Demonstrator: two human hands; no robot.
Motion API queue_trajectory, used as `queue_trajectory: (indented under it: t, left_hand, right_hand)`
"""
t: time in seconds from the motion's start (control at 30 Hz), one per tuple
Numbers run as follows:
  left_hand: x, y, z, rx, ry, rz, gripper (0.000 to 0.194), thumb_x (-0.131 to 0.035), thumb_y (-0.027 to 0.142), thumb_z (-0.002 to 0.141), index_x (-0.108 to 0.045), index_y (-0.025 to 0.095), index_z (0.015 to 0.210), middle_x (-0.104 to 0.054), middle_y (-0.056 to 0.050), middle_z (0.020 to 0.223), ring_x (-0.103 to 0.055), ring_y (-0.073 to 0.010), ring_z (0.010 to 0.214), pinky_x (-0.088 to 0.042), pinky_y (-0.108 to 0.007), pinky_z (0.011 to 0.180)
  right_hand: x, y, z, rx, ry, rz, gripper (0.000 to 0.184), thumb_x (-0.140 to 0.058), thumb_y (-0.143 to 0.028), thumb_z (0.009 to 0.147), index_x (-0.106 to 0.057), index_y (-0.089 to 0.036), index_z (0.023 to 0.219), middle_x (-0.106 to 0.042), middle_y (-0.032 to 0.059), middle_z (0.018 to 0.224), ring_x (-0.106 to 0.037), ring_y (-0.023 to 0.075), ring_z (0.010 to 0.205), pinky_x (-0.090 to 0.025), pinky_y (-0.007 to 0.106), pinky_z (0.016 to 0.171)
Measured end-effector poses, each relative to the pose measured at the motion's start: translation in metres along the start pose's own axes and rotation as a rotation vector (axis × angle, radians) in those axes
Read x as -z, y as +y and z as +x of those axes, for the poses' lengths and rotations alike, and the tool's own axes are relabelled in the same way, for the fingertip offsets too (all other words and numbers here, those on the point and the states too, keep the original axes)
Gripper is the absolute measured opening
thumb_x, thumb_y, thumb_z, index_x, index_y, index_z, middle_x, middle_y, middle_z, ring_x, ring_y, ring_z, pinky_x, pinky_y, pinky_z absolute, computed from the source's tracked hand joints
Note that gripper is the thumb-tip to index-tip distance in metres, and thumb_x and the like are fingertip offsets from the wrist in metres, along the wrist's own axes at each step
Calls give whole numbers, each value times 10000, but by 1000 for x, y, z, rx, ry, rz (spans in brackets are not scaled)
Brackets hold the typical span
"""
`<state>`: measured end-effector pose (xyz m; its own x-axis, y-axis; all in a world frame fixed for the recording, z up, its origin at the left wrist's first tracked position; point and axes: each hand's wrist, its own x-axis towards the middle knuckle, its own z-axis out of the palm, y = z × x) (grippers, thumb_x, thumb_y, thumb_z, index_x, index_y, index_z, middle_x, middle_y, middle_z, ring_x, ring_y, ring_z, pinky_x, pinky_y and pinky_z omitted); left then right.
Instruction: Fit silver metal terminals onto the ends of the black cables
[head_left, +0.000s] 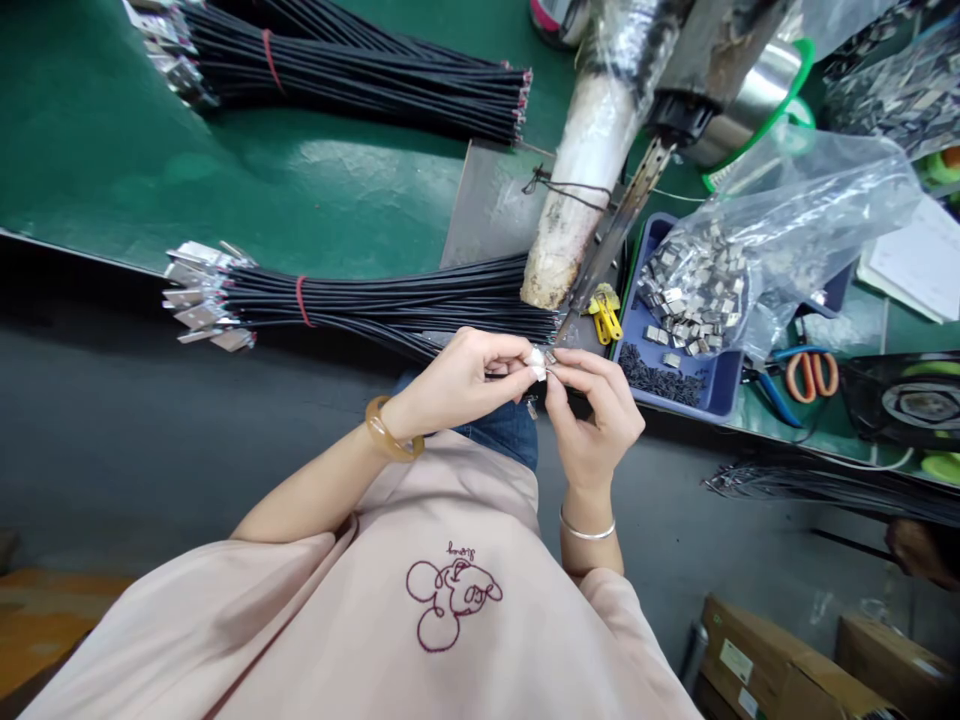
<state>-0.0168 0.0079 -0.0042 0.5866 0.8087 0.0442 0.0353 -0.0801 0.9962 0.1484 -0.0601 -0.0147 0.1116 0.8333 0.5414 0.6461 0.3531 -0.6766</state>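
My left hand [480, 375], with a tan bangle at its wrist, is closed in a pinch on a small shiny metal piece [538, 364]. Fingertips of my right hand [596, 405] meet it from the other side, pinched on a small metal shell [550, 357] whose details are too small to make out. Just beyond my hands lies a bundle of black cables [390, 300], tied with a red band and carrying flat metal connectors [201, 295] at its left end. A soldering iron [622, 220] points down close above my fingertips.
A blue tray [724, 400] at the right contains metal shells [694, 290] in a clear bag and small black pieces [660, 378]. Orange-handled pliers [810, 375] lie beside it. A wrapped white tube [577, 180] hangs overhead. A second cable bundle [360, 75] rests farther back.
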Motion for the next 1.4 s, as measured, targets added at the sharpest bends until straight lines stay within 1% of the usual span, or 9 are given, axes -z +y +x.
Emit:
queue_trajectory:
  t: [0.13, 0.23, 0.37, 0.5, 0.77, 1.03, 1.23, 1.33, 1.4]
  left_hand:
    - [4, 0, 2, -39, -23, -46, 122, -673, 191, 846, -743, 109, 788, -683, -23, 674, -569, -92, 615, -455, -191, 584]
    - [5, 1, 2, -51, 8, -63, 68, -726, 171, 784, -764, 116, 776, -690, -18, 688, -502, -67, 563, -402, -185, 529]
    - [2, 0, 0, 33, 66, -178, 44, -714, 155, 756, -730, 114, 750, -687, -20, 691, -526, -64, 562, -440, -178, 544]
    - [-2, -1, -1, 73, 104, -195, 55, -708, 158, 746, -678, 113, 738, -628, -6, 644, -534, -67, 565, -447, -168, 538]
    - [-3, 0, 0, 60, 59, -179, 76, -661, 163, 807, -638, 110, 757, -559, 17, 622, -465, -45, 543, -394, -152, 515]
    - [-5, -1, 0, 66, 90, -156, 109, -662, 197, 806, -675, 113, 736, -604, -3, 638, -517, -76, 575, -452, -186, 560]
    - [-4, 1, 0, 53, 90, -134, 94, -672, 174, 775, -699, 106, 716, -649, -22, 659, -542, -88, 593, -446, -192, 561]
    - [-4, 2, 1, 58, 97, -137, 84, -672, 166, 768, -681, 107, 709, -613, -8, 644, -495, -72, 572, -401, -188, 533]
    - [-4, 2, 1, 69, 100, -142, 93, -670, 168, 767, -649, 117, 691, -526, 23, 580, -421, -57, 528, -340, -188, 496]
  right_hand:
    - [-2, 4, 0, -263, -56, 241, 23, -702, -227, 883, -724, -221, 885, -745, 37, 1013, -732, 155, 927, -634, 291, 763]
    - [-3, 5, 0, -323, -42, 316, 21, -710, -229, 878, -724, -213, 881, -739, 36, 1014, -737, 142, 911, -638, 273, 762]
    - [-1, 0, -1, -280, 94, 227, 76, -640, -210, 931, -714, -228, 937, -723, 36, 1030, -744, 158, 938, -666, 348, 829]
    - [1, -6, -3, -115, 183, 128, 158, -564, -164, 962, -677, -256, 1023, -742, 41, 1042, -754, 192, 951, -669, 423, 822]
    - [-2, -6, -5, 140, 164, -34, 231, -711, -96, 849, -689, -257, 1013, -779, 23, 1024, -761, 176, 911, -660, 355, 788]
    - [2, -5, -3, -101, 213, 145, 72, -620, -185, 930, -620, -249, 962, -741, 25, 966, -760, 187, 875, -674, 394, 751]
    - [0, -7, -2, -155, 83, 145, 21, -632, -229, 931, -625, -240, 947, -736, 34, 1015, -760, 183, 908, -660, 374, 784]
    - [-1, -7, -2, -173, 108, 172, 43, -628, -206, 931, -631, -241, 956, -735, 26, 1010, -760, 173, 892, -654, 349, 757]
    - [-1, -6, -2, -92, 163, 125, 95, -647, -182, 913, -639, -256, 971, -742, 19, 1007, -759, 185, 905, -656, 376, 776]
